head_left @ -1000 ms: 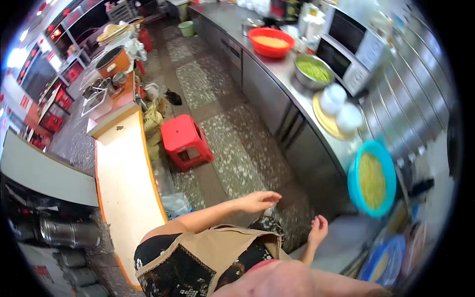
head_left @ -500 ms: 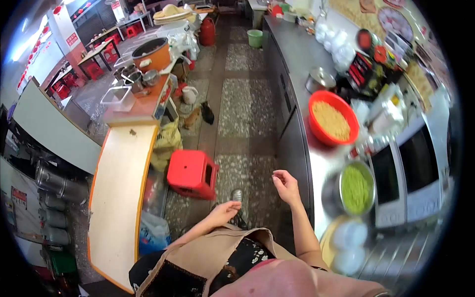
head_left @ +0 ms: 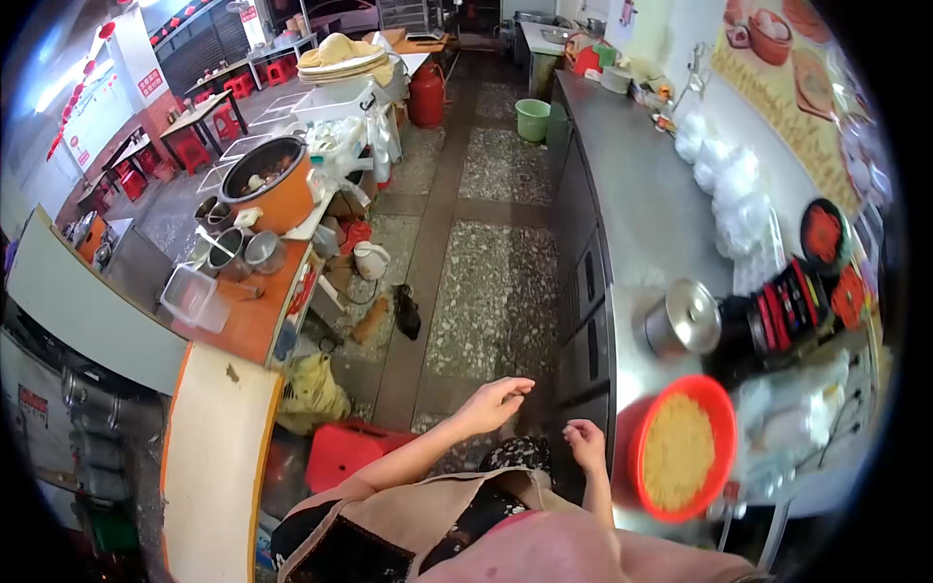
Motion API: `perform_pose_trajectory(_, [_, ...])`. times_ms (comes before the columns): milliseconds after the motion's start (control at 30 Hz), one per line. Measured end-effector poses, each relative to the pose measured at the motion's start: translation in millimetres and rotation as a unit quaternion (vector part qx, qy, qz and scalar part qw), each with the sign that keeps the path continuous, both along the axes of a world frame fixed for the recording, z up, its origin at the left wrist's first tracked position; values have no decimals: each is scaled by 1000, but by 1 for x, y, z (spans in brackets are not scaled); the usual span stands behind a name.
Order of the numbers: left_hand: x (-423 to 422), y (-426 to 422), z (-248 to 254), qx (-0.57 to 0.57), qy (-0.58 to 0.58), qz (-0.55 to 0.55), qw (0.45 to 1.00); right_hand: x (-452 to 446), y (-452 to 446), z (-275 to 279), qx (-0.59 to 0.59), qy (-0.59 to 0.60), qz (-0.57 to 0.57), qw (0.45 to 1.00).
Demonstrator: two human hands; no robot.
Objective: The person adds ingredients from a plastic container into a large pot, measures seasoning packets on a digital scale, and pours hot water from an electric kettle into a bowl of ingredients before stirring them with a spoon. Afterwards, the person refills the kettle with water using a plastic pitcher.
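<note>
My left hand (head_left: 494,403) hangs in front of my body above the tiled floor, its fingers loosely bent and apart, holding nothing. My right hand (head_left: 585,444) is beside the steel cabinets, fingers curled; whether anything is inside them is too small to tell. Right of it, a red basin (head_left: 727,434) filled with yellow shreds (head_left: 678,453) stands on the steel counter (head_left: 641,214). Behind the basin is a lidded metal pot (head_left: 683,318). A red stool (head_left: 340,455) is partly hidden by my left arm.
An orange pot (head_left: 282,199), cups and a clear plastic tub (head_left: 196,296) stand on the left table. Two small animals, one dark (head_left: 406,312) and one tan (head_left: 370,321), are on the floor. A green bucket (head_left: 533,120) and a red gas cylinder (head_left: 426,94) are farther along the aisle.
The view has moved forward along the aisle. The basin and stool appear lower and nearer; the green food bowl and microwave have left view. My left hand has stretched forward, while my right has drawn back.
</note>
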State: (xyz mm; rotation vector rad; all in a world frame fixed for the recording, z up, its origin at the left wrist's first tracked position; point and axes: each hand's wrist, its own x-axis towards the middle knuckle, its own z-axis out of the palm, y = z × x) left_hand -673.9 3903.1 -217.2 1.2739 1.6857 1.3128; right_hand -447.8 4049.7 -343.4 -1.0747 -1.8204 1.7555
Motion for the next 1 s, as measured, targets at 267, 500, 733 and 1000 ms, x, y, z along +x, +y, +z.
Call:
perform_pose_trajectory(267, [-156, 110, -37, -77, -29, 117, 990, -288, 180, -5, 21, 23, 154, 988])
perform_pose_trajectory(500, [-335, 171, -54, -94, -13, 332, 938, -575, 250, 43, 17, 56, 345, 937])
perform_pose_trajectory(733, [-502, 237, -85, -99, -15, 283, 954, -698, 288, -41, -142, -72, 331, 930])
perform_pose_trajectory(1000, [-608, 290, -154, -220, -14, 326, 919, -835, 343, -75, -230, -22, 322, 918])
